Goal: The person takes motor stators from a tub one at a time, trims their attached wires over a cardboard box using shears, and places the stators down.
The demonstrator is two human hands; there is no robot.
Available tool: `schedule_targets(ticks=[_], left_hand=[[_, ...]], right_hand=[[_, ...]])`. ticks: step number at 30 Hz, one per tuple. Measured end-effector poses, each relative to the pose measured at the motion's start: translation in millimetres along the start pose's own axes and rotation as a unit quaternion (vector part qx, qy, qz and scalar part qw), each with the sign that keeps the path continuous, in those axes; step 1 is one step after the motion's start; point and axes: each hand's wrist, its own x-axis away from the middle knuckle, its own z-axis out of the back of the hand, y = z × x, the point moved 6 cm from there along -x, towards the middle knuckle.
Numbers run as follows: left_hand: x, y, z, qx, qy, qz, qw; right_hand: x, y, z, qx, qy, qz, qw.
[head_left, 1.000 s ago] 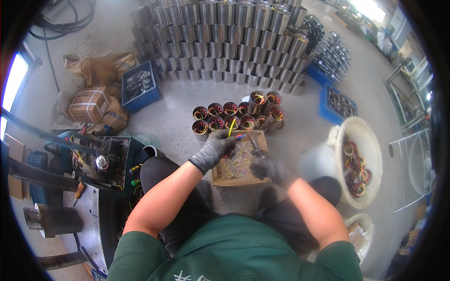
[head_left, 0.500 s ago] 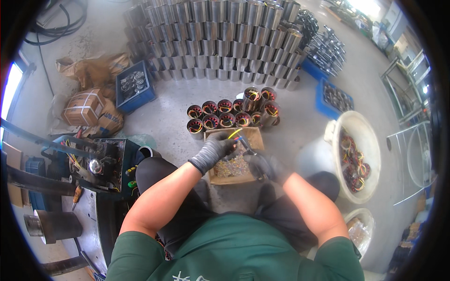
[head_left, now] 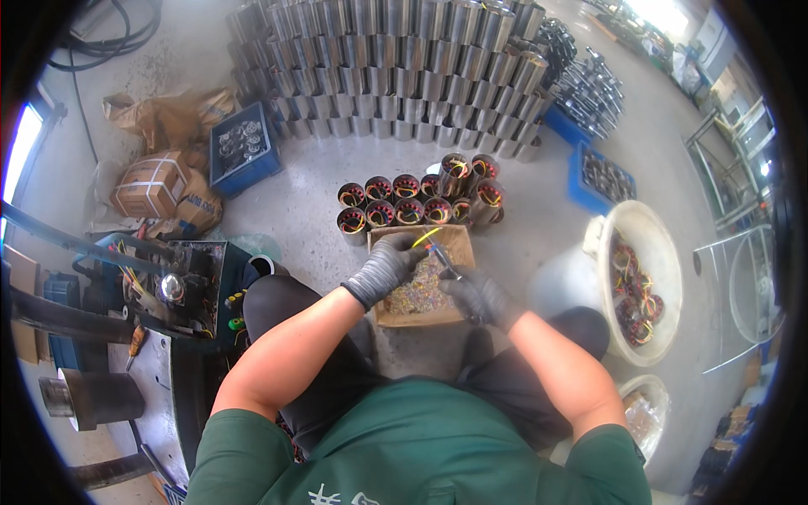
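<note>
Looking down from the head cam: your fingertips and whatever tool sits in your right hand [head_left: 481,296] are hard to make out, too small and dark against the glove. Your left hand [head_left: 387,268], in a grey glove, is curled with fingers pinched on a yellow wire [head_left: 426,237] that sticks up and away from it. Right hand, also gloved, is closed around a thin dark tool [head_left: 446,261] whose tip meets the wire just beside your left fingers. Both hands hover over a small cardboard box [head_left: 459,240] full of tiny multicoloured scraps, contents too fine to identify. Just beyond the hands stands a cluster of wound stators [head_left: 410,202], copper and coloured leads showing. Well off past your right hand, a white tub [head_left: 665,252] holds more windings.
</note>
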Motion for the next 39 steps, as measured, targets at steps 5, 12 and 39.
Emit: schedule_targets(ticks=[5, 12, 39], left_hand=[[-2.5, -3.0, 5.9, 0.02, 0.02, -0.011, 1.0], [-3.1, -4.2, 4.3, 0.003, 0.019, -0.014, 1.0], [-5.6, -28.7, -6.9, -0.039, -0.044, 0.064, 0.996]], right_hand=[[5.6, -3.9, -6.9, -0.029, -0.022, -0.025, 0.999], [1.6, -0.3, -4.4, -0.006, -0.024, -0.006, 1.0], [-5.0, 29.5, 10.6, -0.05, -0.012, -0.053, 0.997]])
